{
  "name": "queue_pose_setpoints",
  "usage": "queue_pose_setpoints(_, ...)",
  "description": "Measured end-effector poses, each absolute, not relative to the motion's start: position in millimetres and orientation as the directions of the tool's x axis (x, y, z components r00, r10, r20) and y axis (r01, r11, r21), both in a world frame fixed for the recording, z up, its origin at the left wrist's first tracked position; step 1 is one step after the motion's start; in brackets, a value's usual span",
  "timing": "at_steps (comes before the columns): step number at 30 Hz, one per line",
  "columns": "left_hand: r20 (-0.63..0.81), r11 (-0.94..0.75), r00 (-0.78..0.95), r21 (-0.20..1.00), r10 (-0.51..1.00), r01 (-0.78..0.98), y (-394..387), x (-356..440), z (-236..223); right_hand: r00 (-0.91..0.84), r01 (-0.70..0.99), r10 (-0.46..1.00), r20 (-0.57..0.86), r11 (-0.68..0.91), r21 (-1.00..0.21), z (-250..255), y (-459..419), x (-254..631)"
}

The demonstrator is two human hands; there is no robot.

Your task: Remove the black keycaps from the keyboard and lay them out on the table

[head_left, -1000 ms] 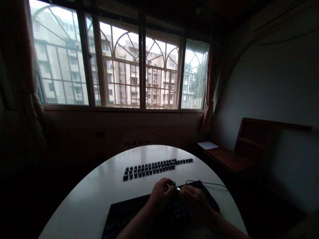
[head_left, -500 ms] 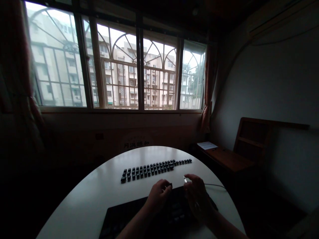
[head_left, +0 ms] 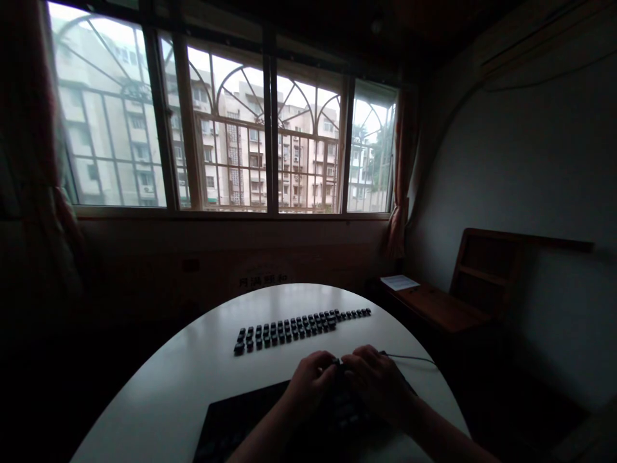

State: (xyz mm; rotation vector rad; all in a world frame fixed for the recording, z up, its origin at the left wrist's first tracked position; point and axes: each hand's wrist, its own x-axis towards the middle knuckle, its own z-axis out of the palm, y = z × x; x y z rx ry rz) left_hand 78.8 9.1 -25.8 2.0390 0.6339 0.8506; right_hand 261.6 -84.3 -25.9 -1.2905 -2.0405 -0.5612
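Observation:
A dark keyboard (head_left: pixel 250 402) lies on the white round table under both my hands, its right part largely covered by them. My left hand (head_left: pixel 311 379) is closed, pinching a small black keycap (head_left: pixel 336 362) between thumb and fingers. Fingertips almost meeting it, my right hand (head_left: pixel 378 382) is closed round a small shiny tool (head_left: pixel 341 362); only its bright tip shows, close against the keycap. Farther back, several black keycaps (head_left: pixel 286 330) stand in slanting rows. Dim light hides the detail of the keyboard's keys.
The keyboard's cable (head_left: pixel 409 357) runs off toward the right edge of the round white table (head_left: pixel 159 379). Beyond it, at the right, a wooden bench (head_left: pixel 443 308) carries a sheet of paper (head_left: pixel 400 282). A barred window (head_left: pixel 270 161) fills the far wall.
The hands were together, parted half a second ago with the shiny tool raised in the right hand, and now meet again at the keycap. The view shifted slightly.

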Motion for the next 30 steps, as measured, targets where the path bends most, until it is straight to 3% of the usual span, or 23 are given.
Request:
queue_pose_setpoints(7, 0.326, -0.507, 0.651, 0.855, 0.686, 0.106, 9.7, 78.6, -23.6, -0.442, 0.859, 0.649, 0.619, 0.506, 0.084, -0.5, -63.7, 266.8)
queue_pose_setpoints(14, 0.322, -0.478, 0.641, 0.875, 0.696, 0.079, 15.5, 79.8, -27.5, -0.506, 0.816, 0.66, 0.555, 0.576, 0.058, 11.0, -50.2, 264.8)
queue_pose_setpoints(19, 0.315, -0.487, 0.629, 0.865, 0.711, 0.117, 14.9, 80.2, -26.2, -0.443, 0.801, 0.708, 0.549, 0.588, -0.111, 30.7, -41.3, 281.6)
queue_pose_setpoints(24, 0.283, -0.499, 0.602, 0.837, 0.747, 0.226, 14.4, 80.3, -23.3, -0.132, 0.827, 0.77, 0.625, 0.433, -0.359, 59.5, 5.5, 329.7)
queue_pose_setpoints(30, 0.27, -0.512, 0.597, 0.812, 0.755, 0.28, 14.0, 81.1, -23.0, -0.08, 0.799, 0.861, 0.502, 0.357, -0.484, 22.9, 62.8, 361.0)
